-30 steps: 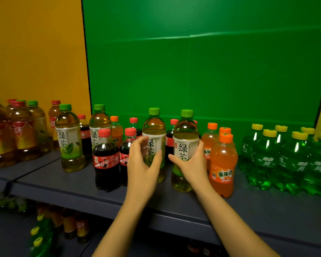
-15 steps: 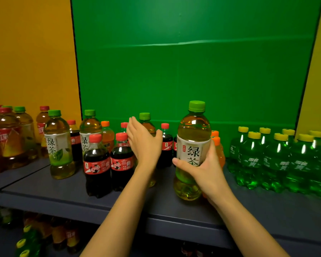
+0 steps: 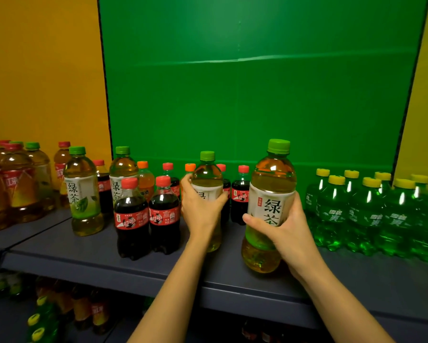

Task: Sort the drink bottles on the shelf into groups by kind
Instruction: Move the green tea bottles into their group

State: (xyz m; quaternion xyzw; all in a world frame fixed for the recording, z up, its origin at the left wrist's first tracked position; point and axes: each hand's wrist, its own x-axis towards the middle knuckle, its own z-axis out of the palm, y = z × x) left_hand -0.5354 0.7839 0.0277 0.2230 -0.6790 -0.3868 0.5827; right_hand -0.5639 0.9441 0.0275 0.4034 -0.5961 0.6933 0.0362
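The right hand (image 3: 289, 231) gripped an upright green tea bottle (image 3: 272, 174) near the front edge of the shelf (image 3: 84, 258). The left hand (image 3: 200, 214) held a second tea bottle (image 3: 207, 174) farther back. The other green teas (image 3: 81, 191) stood toward the shelf's left end, nearer the left hand.

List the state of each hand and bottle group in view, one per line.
Right hand, grips near green tea bottle, upright, capped.
Left hand, grips far green tea bottle, upright, capped.
Front cola bottles, standing, capped, untouched.
Green soda bottles, standing grouped, capped.
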